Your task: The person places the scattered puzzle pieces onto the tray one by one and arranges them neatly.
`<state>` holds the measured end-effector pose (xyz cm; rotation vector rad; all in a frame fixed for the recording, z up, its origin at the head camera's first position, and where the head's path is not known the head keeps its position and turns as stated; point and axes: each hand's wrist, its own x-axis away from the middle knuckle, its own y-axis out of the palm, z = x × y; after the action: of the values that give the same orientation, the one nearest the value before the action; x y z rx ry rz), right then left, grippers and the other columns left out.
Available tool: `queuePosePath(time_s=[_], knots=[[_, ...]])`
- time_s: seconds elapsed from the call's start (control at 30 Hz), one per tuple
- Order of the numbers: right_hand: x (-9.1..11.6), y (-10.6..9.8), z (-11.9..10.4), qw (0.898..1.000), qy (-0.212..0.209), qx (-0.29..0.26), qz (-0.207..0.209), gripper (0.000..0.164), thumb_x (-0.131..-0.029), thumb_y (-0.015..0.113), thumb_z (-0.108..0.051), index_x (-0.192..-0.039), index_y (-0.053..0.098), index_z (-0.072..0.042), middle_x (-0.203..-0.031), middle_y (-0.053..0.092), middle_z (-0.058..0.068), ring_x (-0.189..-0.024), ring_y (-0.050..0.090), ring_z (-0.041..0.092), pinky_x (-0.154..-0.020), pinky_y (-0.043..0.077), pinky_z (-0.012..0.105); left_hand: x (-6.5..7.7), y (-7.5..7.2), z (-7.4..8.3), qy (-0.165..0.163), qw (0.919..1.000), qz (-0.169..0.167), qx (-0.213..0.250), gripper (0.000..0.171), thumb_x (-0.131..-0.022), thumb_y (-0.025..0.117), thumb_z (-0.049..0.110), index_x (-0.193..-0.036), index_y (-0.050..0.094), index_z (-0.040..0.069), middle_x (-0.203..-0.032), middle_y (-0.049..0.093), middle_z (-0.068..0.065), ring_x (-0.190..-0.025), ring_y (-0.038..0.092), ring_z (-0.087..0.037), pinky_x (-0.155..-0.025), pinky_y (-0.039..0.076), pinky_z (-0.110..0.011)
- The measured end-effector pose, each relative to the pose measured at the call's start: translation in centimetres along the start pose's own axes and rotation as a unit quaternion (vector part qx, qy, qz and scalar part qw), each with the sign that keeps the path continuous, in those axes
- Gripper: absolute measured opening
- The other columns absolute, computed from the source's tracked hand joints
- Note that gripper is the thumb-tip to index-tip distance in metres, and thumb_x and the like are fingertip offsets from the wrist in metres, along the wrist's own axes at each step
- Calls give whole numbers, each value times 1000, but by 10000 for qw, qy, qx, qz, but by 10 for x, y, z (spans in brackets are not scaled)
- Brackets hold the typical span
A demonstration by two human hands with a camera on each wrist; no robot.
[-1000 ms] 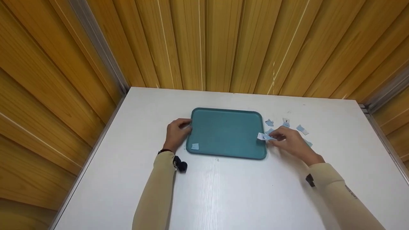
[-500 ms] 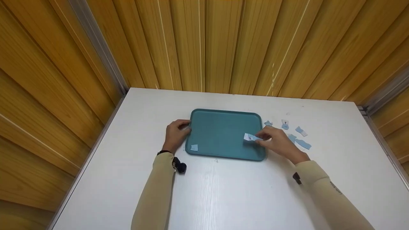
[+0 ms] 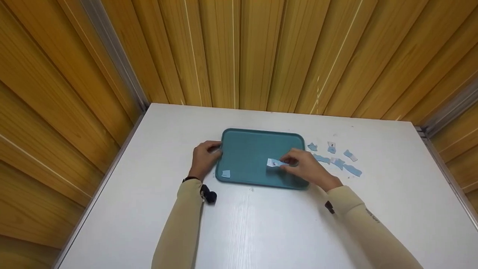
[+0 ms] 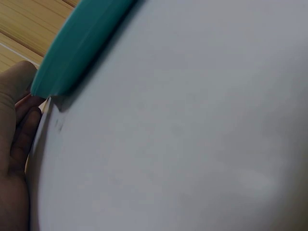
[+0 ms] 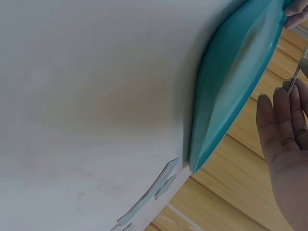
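In the head view a teal tray (image 3: 246, 149) lies on the white table. My left hand (image 3: 204, 158) grips its left rim between thumb and fingers; the left wrist view shows those fingers right at the tray edge (image 4: 77, 53). Above the tray's right half, my right hand (image 3: 308, 169) pinches a torn blue-and-white piece of paper (image 3: 273, 163) by its right end. In the right wrist view the paper (image 5: 294, 79) appears edge-on between the fingertips. A small pale blue scrap (image 3: 226, 173) lies in the tray's near left corner.
Right of the tray lie several torn paper pieces, among them a star-like scrap (image 3: 312, 147), a blue-and-white one (image 3: 331, 147), another farther right (image 3: 350, 155) and a long strip (image 3: 352, 170). Wooden panel walls (image 3: 261, 56) stand behind and beside the white table (image 3: 242, 224).
My right hand has moved left with the paper piece, from the tray's right rim to over its right half. The left hand stays on the left rim.
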<state>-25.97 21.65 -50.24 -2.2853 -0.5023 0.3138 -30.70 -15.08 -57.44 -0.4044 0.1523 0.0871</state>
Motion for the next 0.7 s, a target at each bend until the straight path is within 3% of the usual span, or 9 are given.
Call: queuePosePath(time_s=[0.27,0.5,0.7], knots=[[-13,16,-8,9997,-259,-40,-12,22,-94,82,-12,-116,80,-10,-105,68,-1,-96,64,18,-91,58,36,-2,1,0,31,10000,-25,12,30,-92,78,8,-122,80,9,-119,75,-2,-116,65,-19,-102,52,-36],[-21,31,-14,9969,-755,-214,-91,19,-95,81,-11,-113,79,-8,-103,68,1,-94,64,19,-86,58,34,0,2,1,-20,9999,-1,-108,31,-93,75,6,-123,79,9,-120,74,-2,-117,66,-20,-105,50,-38],[-27,40,-20,9962,-802,-288,-181,17,-95,80,-10,-112,79,-7,-103,68,1,-93,63,18,-85,57,33,-1,1,1,-61,9999,-39,-119,31,-93,75,6,-124,79,10,-121,74,-2,-118,65,-19,-105,50,-36]])
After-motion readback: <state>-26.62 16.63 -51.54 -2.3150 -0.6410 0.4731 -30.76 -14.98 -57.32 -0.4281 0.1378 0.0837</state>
